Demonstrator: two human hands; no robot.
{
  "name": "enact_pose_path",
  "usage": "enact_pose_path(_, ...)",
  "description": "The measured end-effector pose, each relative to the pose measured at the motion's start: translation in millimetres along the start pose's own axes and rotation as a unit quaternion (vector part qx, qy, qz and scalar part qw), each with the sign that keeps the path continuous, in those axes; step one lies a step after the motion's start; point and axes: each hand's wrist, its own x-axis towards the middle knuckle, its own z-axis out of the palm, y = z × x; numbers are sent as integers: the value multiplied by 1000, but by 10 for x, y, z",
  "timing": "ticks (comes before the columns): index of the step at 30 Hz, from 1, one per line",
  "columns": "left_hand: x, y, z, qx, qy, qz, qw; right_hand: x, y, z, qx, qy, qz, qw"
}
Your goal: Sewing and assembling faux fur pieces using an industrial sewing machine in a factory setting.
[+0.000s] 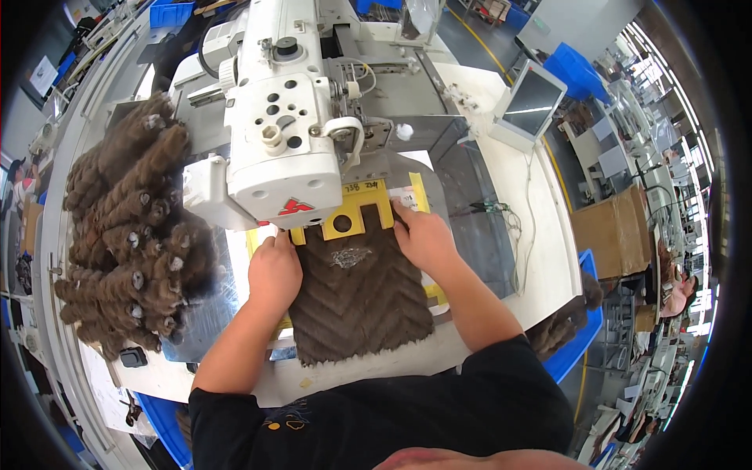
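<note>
A white industrial sewing machine (270, 180) stands over a yellow template (372, 211) with cutouts and a brown chevron-patterned fur panel (360, 313). A clear, crinkled patch lies on the fur. My left hand (270, 274) is closed at the panel's upper left edge, beside the template; what its fingertips grip is hidden under the machine head. My right hand (423, 243) grips the template's right side, with bent fingers at its upper corner.
Rolled brown fur (125, 235) is piled at my left. A small monitor (526, 106) stands back right on the white table (478, 86). At my right are a blue bin (576, 348) with fur and a cardboard box (615, 231). Other people (677, 301) appear at both sides.
</note>
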Motion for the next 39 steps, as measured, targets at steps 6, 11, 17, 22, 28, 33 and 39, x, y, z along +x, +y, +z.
enact_pose_path(6,-60,-65,63,8,8,9,1000,-17,39,99,8,1,-2,1000)
enact_pose_path(11,-41,-65,43,21,4,21,1000,15,32,85,15,30,-16,999)
enact_pose_path(17,42,-30,7,24,-27,9,999,73,12,-22,23,4,16,1000)
enact_pose_path(22,-62,-72,43,-26,10,-12,1000,46,-6,67,33,14,23,999)
enact_pose_path(28,-66,-156,121,-30,48,41,998,19,-58,35,40,14,44,998)
enact_pose_path(33,14,-107,129,-10,7,37,999,39,27,41,50,28,33,998)
enact_pose_path(39,32,-141,72,7,25,50,998,80,7,16,44,20,29,998)
